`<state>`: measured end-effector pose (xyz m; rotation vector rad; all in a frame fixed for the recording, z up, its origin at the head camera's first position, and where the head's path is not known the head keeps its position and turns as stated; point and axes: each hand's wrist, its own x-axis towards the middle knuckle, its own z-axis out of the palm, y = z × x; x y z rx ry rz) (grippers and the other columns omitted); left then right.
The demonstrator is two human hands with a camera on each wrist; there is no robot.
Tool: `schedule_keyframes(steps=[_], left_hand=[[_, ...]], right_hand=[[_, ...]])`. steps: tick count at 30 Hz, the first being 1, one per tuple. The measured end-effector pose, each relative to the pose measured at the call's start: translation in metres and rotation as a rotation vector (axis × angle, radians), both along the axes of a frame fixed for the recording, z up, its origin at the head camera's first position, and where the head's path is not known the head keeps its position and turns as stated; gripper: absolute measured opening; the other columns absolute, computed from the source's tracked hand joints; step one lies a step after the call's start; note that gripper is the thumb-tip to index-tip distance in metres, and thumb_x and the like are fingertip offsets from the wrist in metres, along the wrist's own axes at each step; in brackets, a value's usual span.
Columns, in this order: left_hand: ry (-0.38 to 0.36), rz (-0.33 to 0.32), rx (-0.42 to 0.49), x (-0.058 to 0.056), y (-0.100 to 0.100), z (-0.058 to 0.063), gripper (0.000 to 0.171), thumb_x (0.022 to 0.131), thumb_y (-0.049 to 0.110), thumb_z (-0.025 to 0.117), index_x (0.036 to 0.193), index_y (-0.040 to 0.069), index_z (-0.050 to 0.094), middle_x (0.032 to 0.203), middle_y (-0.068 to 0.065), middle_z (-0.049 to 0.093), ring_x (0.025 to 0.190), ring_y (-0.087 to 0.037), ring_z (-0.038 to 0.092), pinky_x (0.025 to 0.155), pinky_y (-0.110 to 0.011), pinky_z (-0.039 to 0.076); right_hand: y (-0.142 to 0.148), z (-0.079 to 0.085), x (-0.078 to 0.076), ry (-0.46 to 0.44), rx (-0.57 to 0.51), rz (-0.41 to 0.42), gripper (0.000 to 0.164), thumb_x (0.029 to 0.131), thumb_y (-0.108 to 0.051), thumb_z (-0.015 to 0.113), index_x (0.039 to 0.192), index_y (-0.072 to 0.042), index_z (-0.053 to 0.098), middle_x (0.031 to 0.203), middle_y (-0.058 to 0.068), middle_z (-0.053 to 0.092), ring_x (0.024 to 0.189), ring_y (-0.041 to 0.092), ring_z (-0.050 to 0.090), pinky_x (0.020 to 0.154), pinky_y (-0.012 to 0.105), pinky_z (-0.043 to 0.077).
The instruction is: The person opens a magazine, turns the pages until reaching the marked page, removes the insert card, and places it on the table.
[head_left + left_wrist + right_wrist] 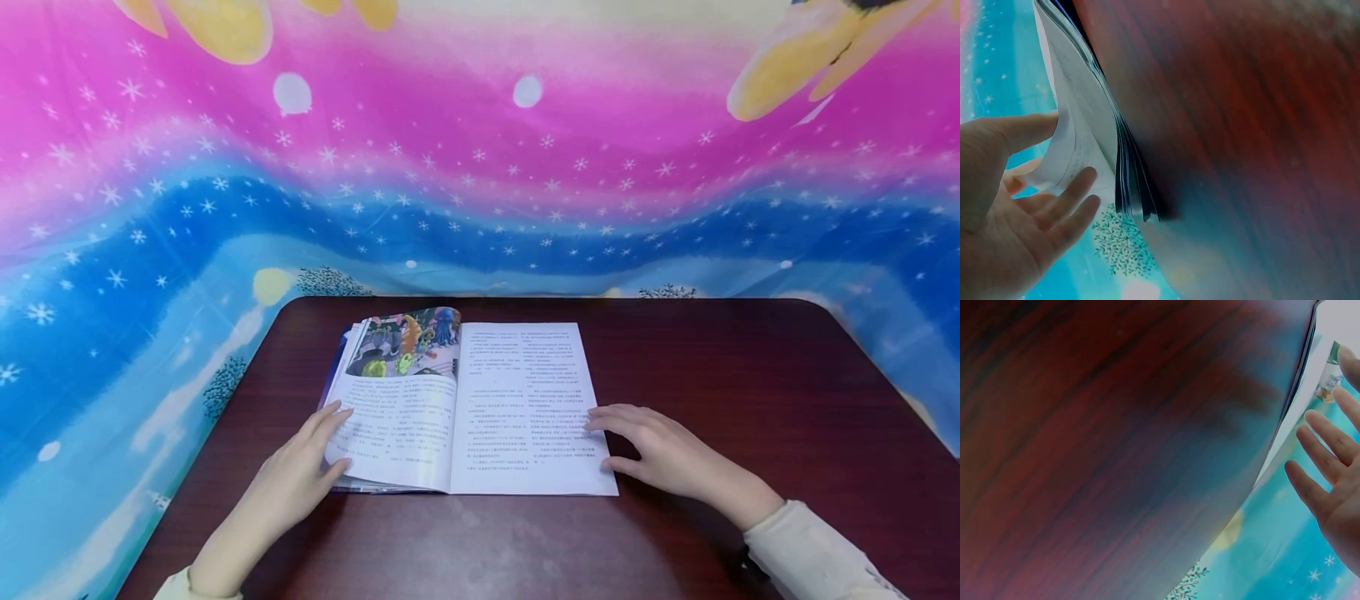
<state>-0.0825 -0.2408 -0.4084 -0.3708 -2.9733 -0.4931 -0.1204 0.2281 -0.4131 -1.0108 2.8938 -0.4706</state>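
An open magazine lies on the table in the head view. Its left page bears a colourful cartoon picture at the top with printed text below; the right page is all text. My left hand is at the left page's outer edge. In the left wrist view, the raised, curved page passes between the left hand's fingers, with a thick stack of pages beside it. My right hand has its fingers spread at the right page's outer edge, fingertips over that edge. In the right wrist view those fingers look extended.
The dark reddish-brown wooden table has rounded far corners. A printed cloth in pink and blue with white snowflakes hangs behind and around it. Pale sleeves cover both forearms.
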Motion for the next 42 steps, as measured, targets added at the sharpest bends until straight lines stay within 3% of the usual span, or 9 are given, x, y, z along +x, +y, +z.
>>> schedule_keyframes(steps=[10, 20, 32, 42], left_hand=[[-0.107, -0.008, 0.005, -0.006, -0.013, -0.008, 0.06, 0.083, 0.011, 0.08, 0.134, -0.005, 0.055, 0.138, -0.029, 0.05, 0.125, -0.046, 0.05, 0.097, -0.06, 0.045], [-0.168, 0.019, -0.112, -0.011, -0.017, -0.008, 0.053, 0.082, 0.015, 0.081, 0.129, -0.001, 0.061, 0.135, -0.027, 0.054, 0.124, -0.046, 0.051, 0.094, -0.062, 0.045], [-0.14, 0.011, -0.152, -0.011, -0.018, -0.007, 0.048, 0.081, 0.021, 0.083, 0.124, 0.006, 0.066, 0.127, -0.019, 0.063, 0.117, -0.04, 0.058, 0.091, -0.06, 0.047], [-0.027, -0.033, -0.121, -0.013, 0.0, 0.002, 0.043, 0.084, 0.02, 0.08, 0.124, 0.009, 0.068, 0.131, -0.015, 0.061, 0.122, -0.036, 0.056, 0.096, -0.058, 0.046]], right_hand=[[0.004, -0.003, 0.004, -0.066, 0.037, -0.033, 0.061, 0.076, -0.033, 0.086, 0.13, -0.015, 0.064, 0.146, 0.009, 0.051, 0.132, 0.032, 0.049, 0.101, 0.053, 0.044], [0.002, -0.007, 0.002, -0.049, 0.051, -0.03, 0.063, 0.074, -0.032, 0.087, 0.13, -0.014, 0.064, 0.147, 0.012, 0.049, 0.132, 0.034, 0.048, 0.102, 0.054, 0.043], [-0.004, -0.004, -0.002, -0.002, 0.049, -0.028, 0.058, 0.075, -0.032, 0.087, 0.126, -0.011, 0.067, 0.141, 0.014, 0.055, 0.13, 0.035, 0.05, 0.102, 0.056, 0.042], [-0.011, 0.002, -0.007, 0.071, 0.019, -0.048, 0.049, 0.076, -0.03, 0.087, 0.118, -0.012, 0.07, 0.135, 0.012, 0.059, 0.127, 0.034, 0.052, 0.102, 0.057, 0.042]])
